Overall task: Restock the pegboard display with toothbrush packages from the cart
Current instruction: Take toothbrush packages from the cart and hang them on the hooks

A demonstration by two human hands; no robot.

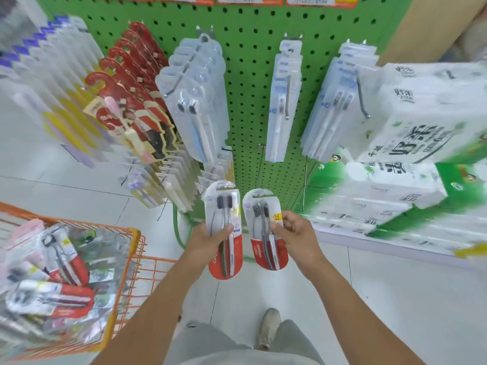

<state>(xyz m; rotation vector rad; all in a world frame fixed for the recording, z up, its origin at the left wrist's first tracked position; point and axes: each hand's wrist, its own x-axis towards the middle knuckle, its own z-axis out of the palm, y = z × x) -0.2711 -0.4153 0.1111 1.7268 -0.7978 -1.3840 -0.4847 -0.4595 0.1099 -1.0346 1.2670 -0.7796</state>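
Toothbrush packs, left pack (224,230) in left hand (208,237), right pack (266,230) in right hand (292,230), held upright, probably ready for hooking onto the pegboard (250,75).

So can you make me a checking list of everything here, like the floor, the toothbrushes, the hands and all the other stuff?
Surface: pale tiled floor; green pegboard with metal hooks.
Job's things: two red-bottomed toothbrush packs, left pack and right pack, held side by side, apart, below the pegboard; more packs piled in the orange cart.
Clutter: clear toothbrush packs and red-topped packs hanging on hooks.
Grippers: left hand grips the left pack; right hand pinches the right pack with its fingers.
Cables: nothing seen.
Surroundings: white and green stacked packages on the right; the person's shoe below.
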